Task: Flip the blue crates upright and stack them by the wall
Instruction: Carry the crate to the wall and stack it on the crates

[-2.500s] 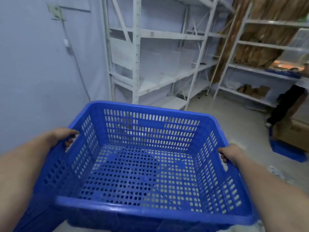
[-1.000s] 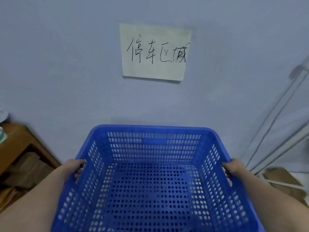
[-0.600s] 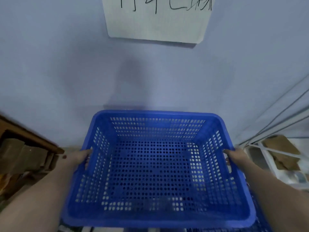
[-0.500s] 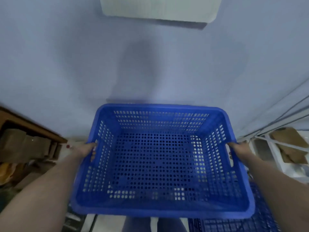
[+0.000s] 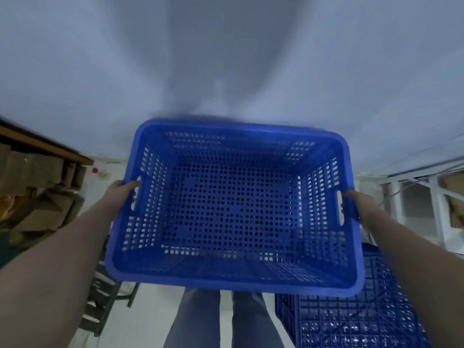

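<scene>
Fingers (image 5: pixel 134 185) of the left hand (image 5: pixel 123 190) curl through the slot on the left side of the blue crate (image 5: pixel 231 209), and the right hand (image 5: pixel 356 200) clamps the opposite handle; both are closed on the crate, which hangs upright, mouth up, in front of the person's legs. Compared with half a second ago, the crate sits lower and closer to the wall (image 5: pixel 226 59): its far rim now lies almost against the wall's foot, and the paper notice has slid out of the top of the view as the head tips down. The floor strip along the wall (image 5: pixel 108 167) shows just left of the crate. That reads as the lowering step under way, with the flip already done for this one. A second blue crate (image 5: pixel 364 310) lies at lower right, its ribbed underside facing up, so it probably needs turning over next. Cardboard boxes (image 5: pixel 37 197) sit at far left, white shelving (image 5: pixel 414 209) at right.
</scene>
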The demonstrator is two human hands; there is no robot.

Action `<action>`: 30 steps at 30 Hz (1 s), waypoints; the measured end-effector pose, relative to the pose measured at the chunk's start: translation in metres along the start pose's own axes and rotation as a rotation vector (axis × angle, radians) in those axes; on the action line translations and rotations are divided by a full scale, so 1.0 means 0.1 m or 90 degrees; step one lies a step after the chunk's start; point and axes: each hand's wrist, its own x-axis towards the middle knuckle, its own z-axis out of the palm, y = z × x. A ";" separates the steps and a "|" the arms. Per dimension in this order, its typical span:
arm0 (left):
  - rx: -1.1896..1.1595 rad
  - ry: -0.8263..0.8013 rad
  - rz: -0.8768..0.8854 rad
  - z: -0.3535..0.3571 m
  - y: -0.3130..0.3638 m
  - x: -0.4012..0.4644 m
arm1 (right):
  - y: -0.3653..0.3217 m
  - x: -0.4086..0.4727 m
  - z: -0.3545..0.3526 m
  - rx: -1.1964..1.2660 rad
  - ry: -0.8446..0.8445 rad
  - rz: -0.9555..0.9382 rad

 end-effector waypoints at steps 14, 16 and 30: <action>0.011 0.004 0.029 0.17 0.05 0.49 | 0.03 0.48 0.45 0.050 0.008 0.033; 0.012 -0.006 0.036 0.18 0.06 0.50 | 0.04 0.50 0.47 0.043 0.016 0.018; 0.015 -0.043 0.028 0.21 0.07 0.47 | 0.18 0.50 0.45 -0.063 0.039 -0.052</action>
